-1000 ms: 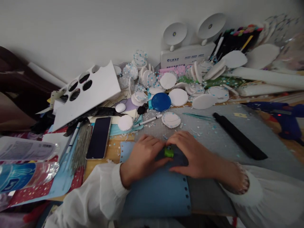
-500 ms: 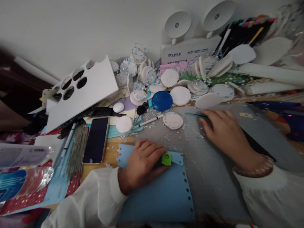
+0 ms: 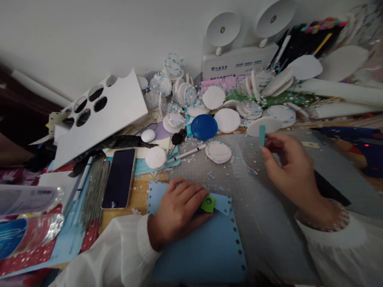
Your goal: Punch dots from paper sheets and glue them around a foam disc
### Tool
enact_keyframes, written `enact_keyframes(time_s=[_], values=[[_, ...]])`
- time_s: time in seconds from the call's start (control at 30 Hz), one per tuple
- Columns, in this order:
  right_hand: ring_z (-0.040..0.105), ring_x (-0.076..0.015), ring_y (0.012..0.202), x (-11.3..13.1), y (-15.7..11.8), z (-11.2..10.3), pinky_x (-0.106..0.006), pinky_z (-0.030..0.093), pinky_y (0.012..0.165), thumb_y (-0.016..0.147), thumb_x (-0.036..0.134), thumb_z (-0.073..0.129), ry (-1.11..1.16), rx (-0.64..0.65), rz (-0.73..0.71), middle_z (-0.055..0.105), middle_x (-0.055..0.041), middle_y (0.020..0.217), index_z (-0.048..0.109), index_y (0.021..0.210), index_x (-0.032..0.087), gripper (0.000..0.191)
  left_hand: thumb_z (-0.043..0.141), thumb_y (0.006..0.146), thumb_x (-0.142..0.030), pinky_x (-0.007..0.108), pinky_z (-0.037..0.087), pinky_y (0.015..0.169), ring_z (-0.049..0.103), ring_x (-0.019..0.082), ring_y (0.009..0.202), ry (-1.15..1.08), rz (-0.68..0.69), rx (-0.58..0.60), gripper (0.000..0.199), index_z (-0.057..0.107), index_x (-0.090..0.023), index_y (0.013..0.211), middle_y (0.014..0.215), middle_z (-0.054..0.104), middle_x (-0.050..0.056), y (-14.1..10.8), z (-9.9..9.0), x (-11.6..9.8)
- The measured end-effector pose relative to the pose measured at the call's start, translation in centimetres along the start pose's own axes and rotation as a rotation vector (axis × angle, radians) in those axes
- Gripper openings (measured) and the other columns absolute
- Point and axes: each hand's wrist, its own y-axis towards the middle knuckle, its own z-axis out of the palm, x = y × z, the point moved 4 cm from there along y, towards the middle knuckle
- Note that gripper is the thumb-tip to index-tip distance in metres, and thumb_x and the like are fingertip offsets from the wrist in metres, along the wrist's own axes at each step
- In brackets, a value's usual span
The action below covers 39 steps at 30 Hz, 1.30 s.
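My left hand (image 3: 179, 207) is closed round a small lime-green craft punch (image 3: 208, 203), whose body is mostly hidden under the fingers. A light blue paper strip (image 3: 223, 204) sticks out beside the punch. Both lie over a blue paper sheet (image 3: 203, 251) with small flower-shaped holes along its edges. To the right, above the grey cutting mat (image 3: 254, 223), my right hand (image 3: 291, 171) pinches a narrow teal strip (image 3: 262, 136) between thumb and fingers, the strip standing nearly upright.
White foam discs (image 3: 227, 120), some wrapped with blue-dotted string, crowd the back, with a blue round lid (image 3: 204, 127) among them. A phone (image 3: 119, 178), a white pen (image 3: 187, 153), a holed white box (image 3: 110, 111) and a plastic bottle (image 3: 32, 231) are at left. Paper scraps litter the mat.
My right hand has raised the teal strip from nearly flat to upright and shifted slightly right. The green punch in my left hand has tilted a little.
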Motion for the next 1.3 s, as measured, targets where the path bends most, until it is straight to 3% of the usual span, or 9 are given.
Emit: enact_keyframes(time_s=[0.1,0.2,0.37,0.47,0.57,0.7,0.8,0.93,1.3], values=[[0.059,-0.0271,0.089,-0.3,-0.4,0.5,-0.046,0.048,0.082,0.087,0.03,0.057,0.152,0.042,0.102,0.059,-0.0071,0.1,0.056,0.11,0.031,0.023,0.067,0.084,-0.036,0.037,0.041,0.086,0.064,0.019,0.088,0.003,0.018,-0.02,0.034,0.06,-0.013,0.109,0.099,0.072,0.006,-0.1,-0.2,-0.2],[0.059,-0.0253,0.088,0.1,-0.6,0.7,-0.042,0.048,0.081,0.085,0.029,0.059,0.203,0.076,0.115,0.059,-0.0048,0.094,0.058,0.095,0.029,0.01,0.067,0.084,-0.034,0.037,0.041,0.086,0.065,0.019,0.088,0.012,0.026,-0.04,0.034,0.06,-0.013,0.11,0.099,0.072,0.006,-0.2,-0.3,-0.2],[0.058,-0.018,0.071,1.3,-0.6,0.9,-0.031,0.049,0.062,0.084,0.024,0.058,0.13,0.173,-0.013,0.057,-0.0009,0.082,0.054,0.086,0.025,0.005,0.064,0.086,-0.036,0.037,0.04,0.085,0.065,0.019,0.086,0.019,0.022,-0.034,0.032,0.06,-0.014,0.108,0.098,0.072,0.006,-0.1,-0.2,-0.1],[0.058,-0.0182,0.07,1.5,-0.7,1.1,-0.032,0.047,0.064,0.082,0.021,0.058,-0.054,0.25,-0.105,0.059,-0.0001,0.078,0.055,0.083,0.025,0.005,0.065,0.085,-0.042,0.037,0.04,0.085,0.065,0.019,0.084,0.024,0.014,-0.025,0.035,0.061,-0.014,0.106,0.096,0.073,0.005,0.1,-0.2,-0.1],[0.061,-0.0197,0.073,2.0,-0.7,0.4,-0.033,0.047,0.066,0.083,0.022,0.058,-0.089,0.217,-0.096,0.063,-0.0006,0.079,0.058,0.084,0.024,0.003,0.066,0.083,-0.046,0.037,0.039,0.085,0.064,0.018,0.084,0.034,-0.014,-0.029,0.037,0.062,-0.015,0.103,0.094,0.073,0.005,0.2,-0.1,-0.1],[0.063,-0.0199,0.074,4.3,-1.4,-0.8,-0.032,0.051,0.063,0.081,0.021,0.061,0.165,0.16,-0.06,0.064,-0.0013,0.082,0.059,0.089,0.027,0.01,0.065,0.084,-0.047,0.037,0.037,0.086,0.063,0.018,0.085,0.051,-0.051,-0.046,0.036,0.062,-0.015,0.101,0.093,0.072,0.004,0.2,0.3,-0.2],[0.065,-0.0198,0.073,6.1,-2.6,-0.3,-0.032,0.054,0.064,0.081,0.017,0.061,0.37,0.319,-0.059,0.066,-0.0005,0.081,0.058,0.092,0.029,0.017,0.065,0.084,-0.047,0.038,0.036,0.087,0.062,0.019,0.088,0.069,-0.079,-0.05,0.034,0.063,-0.017,0.1,0.094,0.073,0.003,0.2,0.5,-0.4],[0.067,-0.0184,0.077,6.7,-4.0,1.1,-0.03,0.055,0.066,0.08,0.012,0.059,0.406,0.513,-0.102,0.067,-0.0008,0.084,0.056,0.095,0.027,0.022,0.065,0.085,-0.045,0.038,0.034,0.088,0.062,0.02,0.088,0.093,-0.096,-0.066,0.031,0.063,-0.017,0.098,0.094,0.073,0.003,0.2,0.5,-0.8],[0.066,-0.0156,0.077,7.2,-4.5,2.1,-0.028,0.055,0.066,0.081,0.01,0.055,0.39,0.615,-0.178,0.066,-0.0018,0.083,0.053,0.096,0.025,0.021,0.066,0.086,-0.034,0.038,0.035,0.089,0.063,0.018,0.086,0.111,-0.094,-0.088,0.022,0.063,-0.016,0.099,0.093,0.074,0.002,-0.1,0.4,-1.4]])
